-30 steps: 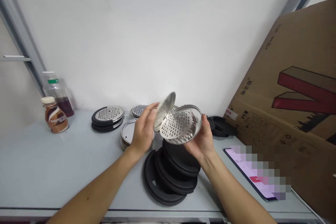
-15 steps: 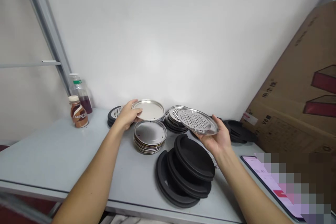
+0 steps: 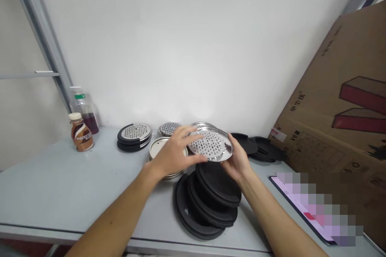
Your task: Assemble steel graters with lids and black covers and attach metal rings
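Observation:
A round metal grater disc (image 3: 208, 145), full of small raised holes, is held tilted above the table. My right hand (image 3: 238, 158) grips its right edge, thumb on top and fingers beneath. My left hand (image 3: 176, 150) reaches across to the disc's left side, thumb and fingers spread; whether they touch the rim I cannot tell. Behind that hand, partly hidden, is a stack of plain metal discs (image 3: 157, 147). Below the grater disc lie several black round holders (image 3: 215, 186), piled unevenly.
Grater discs in black holders (image 3: 135, 132) are stacked at the left. More grater discs (image 3: 170, 128) sit by the wall, and black holders (image 3: 265, 148) lie at the right. Two bottles (image 3: 82, 134) stand far left. A phone (image 3: 301, 204) and a large cardboard box (image 3: 316, 128) are on the right.
My left hand has let go of the plain metal disc, now on the stack, and moved right to the grater disc. My right hand has brought the grater disc slightly left.

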Available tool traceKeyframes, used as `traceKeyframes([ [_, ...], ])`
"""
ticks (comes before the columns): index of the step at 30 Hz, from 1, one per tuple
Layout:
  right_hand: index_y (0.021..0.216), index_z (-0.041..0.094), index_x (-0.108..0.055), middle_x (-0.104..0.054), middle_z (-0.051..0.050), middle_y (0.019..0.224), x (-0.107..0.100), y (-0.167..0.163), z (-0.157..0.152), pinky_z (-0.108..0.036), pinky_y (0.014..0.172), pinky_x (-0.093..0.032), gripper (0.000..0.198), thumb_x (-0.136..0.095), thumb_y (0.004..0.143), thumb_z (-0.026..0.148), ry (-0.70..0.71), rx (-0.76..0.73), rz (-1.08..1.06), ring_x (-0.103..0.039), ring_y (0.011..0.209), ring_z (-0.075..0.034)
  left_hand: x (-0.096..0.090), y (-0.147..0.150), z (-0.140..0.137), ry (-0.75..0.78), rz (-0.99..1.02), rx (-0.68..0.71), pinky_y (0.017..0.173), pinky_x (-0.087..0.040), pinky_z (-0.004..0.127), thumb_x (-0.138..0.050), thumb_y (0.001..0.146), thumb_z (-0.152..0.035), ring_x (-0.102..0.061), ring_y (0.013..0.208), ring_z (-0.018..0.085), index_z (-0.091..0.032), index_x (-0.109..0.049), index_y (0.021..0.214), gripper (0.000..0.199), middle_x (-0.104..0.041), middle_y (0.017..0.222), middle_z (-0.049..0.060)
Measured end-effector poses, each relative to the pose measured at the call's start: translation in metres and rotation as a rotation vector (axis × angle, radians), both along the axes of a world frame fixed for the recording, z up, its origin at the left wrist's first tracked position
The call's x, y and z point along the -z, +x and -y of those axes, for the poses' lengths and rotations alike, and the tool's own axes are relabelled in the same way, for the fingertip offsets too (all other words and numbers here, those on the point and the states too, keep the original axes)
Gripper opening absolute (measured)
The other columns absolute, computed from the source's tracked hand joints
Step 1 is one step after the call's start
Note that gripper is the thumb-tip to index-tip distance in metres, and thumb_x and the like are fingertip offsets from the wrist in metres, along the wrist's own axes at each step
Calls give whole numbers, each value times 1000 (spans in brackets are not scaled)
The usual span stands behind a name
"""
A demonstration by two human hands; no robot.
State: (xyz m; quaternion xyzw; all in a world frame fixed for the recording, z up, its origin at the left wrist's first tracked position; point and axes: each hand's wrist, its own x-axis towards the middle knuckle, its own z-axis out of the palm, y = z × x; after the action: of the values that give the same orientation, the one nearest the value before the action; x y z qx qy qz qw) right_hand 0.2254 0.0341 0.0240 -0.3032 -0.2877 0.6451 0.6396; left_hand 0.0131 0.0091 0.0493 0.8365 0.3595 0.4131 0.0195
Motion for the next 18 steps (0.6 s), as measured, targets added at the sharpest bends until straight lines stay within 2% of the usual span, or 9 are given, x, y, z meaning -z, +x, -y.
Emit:
traceKeyframes([
  [2,99,16,-68,-74,-7,89,2,-4,4,-32,70,-59,26,-61,86,37,9,26,70,-70,81,-23,8,17,9,-15,-48,27,111,-37,43,-70,78,-52,-45,131,27,-28,-61,128,56,-53,139,7],
  [5,93,17,-70,-74,-4,83,5,-5,6,-28,63,-56,26,-69,80,40,37,63,178,-69,75,-22,19,27,14,-10,-55,-2,105,-43,46,-70,77,-52,-53,124,31,-23,-62,126,57,-57,135,11],
  [8,89,17,-69,-73,-3,77,7,-1,4,-26,54,-52,27,-70,78,41,25,74,240,-66,65,-19,20,22,12,16,36,-23,93,-51,37,-65,84,-44,-65,103,25,-25,-70,111,34,-71,113,5],
  [10,83,17,-67,-69,0,65,8,3,0,-24,46,-47,25,-70,77,41,-13,114,274,-60,51,-15,14,12,5,37,152,-102,79,-52,31,-56,90,-38,-68,84,20,-23,-73,93,23,-74,91,3],
  [13,67,17,-58,-53,5,45,9,10,-9,-19,31,-32,25,-72,76,37,-73,200,284,-42,33,-8,3,-11,-19,-43,402,-306,62,-45,26,-52,90,-38,-61,62,16,-18,-68,68,34,-65,60,2],
  [14,63,17,-54,-48,7,42,8,12,-12,-18,28,-25,28,-71,76,35,-85,211,266,-36,29,-7,1,-19,-31,-147,539,-379,58,-43,25,-56,87,-40,-57,55,15,-17,-64,61,35,-59,51,0],
  [16,59,18,-49,-43,8,39,7,16,-18,-16,25,-18,31,-69,79,31,-88,201,217,-31,26,-5,0,-36,-56,-274,679,-442,51,-39,23,-56,86,-42,-53,46,13,-16,-61,58,38,-52,42,-2],
  [18,62,17,-49,-46,6,40,5,19,-23,-15,24,-22,29,-66,82,30,-80,182,177,-35,26,-5,4,-50,-77,-367,762,-458,46,-37,22,-53,87,-41,-54,43,13,-14,-64,65,37,-53,43,-1],
])
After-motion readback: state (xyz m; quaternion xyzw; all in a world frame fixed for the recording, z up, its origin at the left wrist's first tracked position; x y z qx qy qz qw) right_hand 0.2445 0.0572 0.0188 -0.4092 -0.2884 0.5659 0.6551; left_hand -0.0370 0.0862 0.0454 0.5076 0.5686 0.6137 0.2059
